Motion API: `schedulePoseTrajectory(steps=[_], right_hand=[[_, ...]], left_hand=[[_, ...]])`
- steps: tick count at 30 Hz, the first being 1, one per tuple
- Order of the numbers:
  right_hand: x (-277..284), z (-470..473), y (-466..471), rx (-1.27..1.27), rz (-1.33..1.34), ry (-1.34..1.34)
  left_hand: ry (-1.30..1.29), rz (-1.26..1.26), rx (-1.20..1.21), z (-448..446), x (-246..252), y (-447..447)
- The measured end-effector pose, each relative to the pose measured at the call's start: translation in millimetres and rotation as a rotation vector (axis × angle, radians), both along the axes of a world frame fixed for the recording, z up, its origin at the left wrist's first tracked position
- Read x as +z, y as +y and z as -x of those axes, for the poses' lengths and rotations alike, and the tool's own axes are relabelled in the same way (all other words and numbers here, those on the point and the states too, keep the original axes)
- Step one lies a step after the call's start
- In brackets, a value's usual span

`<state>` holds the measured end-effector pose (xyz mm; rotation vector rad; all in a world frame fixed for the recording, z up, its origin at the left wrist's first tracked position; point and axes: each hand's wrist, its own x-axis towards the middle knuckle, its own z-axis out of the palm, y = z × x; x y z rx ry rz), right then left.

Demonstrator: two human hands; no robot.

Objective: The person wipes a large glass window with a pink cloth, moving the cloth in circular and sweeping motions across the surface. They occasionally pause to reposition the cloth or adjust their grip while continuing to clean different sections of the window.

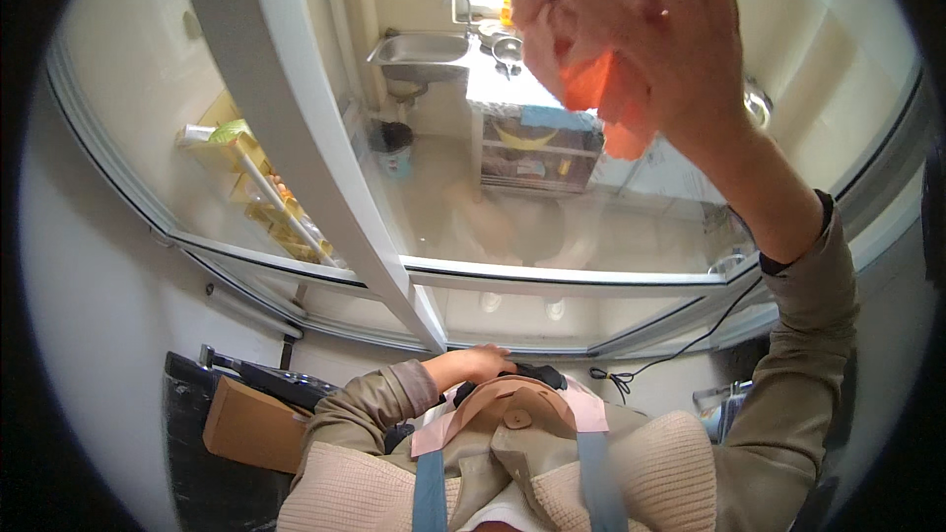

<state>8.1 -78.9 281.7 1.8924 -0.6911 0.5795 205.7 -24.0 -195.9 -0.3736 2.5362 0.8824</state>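
Observation:
My right hand (665,44) is raised at the upper right, closed on a bunched pink and orange cloth (584,81) that lies against or just before the glass pane (480,214) of a white-framed sliding door; contact cannot be told for sure. My left hand (480,363) rests low, near my waist at the front of my clothing, beside dark fabric. Its fingers are partly hidden, so whether it holds anything does not show. The white door frame (325,118) runs down to the left of the cloth.
Behind the glass stand a steel sink (425,49), a counter unit (539,148), a bin (393,144) and a yellow rack (273,199) with food. On my side, a cardboard box (251,425) sits at the lower left, and a black cable (621,378) hangs to the right.

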Motion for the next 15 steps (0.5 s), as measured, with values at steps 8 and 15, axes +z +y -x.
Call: schedulePoseTrajectory(steps=[8,15], right_hand=[[-81,34,22,-0.012,0.171,-0.033],[-102,68,35,0.024,0.074,-0.069]], left_hand=[[-0.099,0.091,-0.148,40,17,5],[-0.181,-0.018,-0.187,59,-6,9]])
